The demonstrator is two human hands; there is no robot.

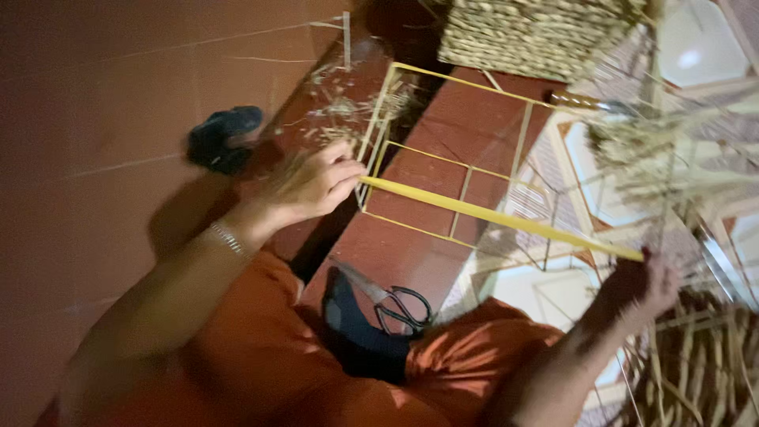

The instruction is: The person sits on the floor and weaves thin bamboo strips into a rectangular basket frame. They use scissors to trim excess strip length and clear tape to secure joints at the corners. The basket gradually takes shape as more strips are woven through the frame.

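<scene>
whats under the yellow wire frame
Under the yellow wire frame lies the red-brown tiled step, with patterned floor tiles beneath its right part. The left hand covers the frame's near-left corner, so what lies below there is hidden.

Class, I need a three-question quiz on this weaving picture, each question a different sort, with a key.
1. True or false: the left hand pinches one end of the yellow strip against the wire frame.
2. Which lies on the red step near the person's knees? A) hammer B) scissors C) knife
3. Fill in: the right hand holds the strip's other end, so the strip runs ____ the frame.

Key
1. True.
2. B.
3. Across.
</scene>
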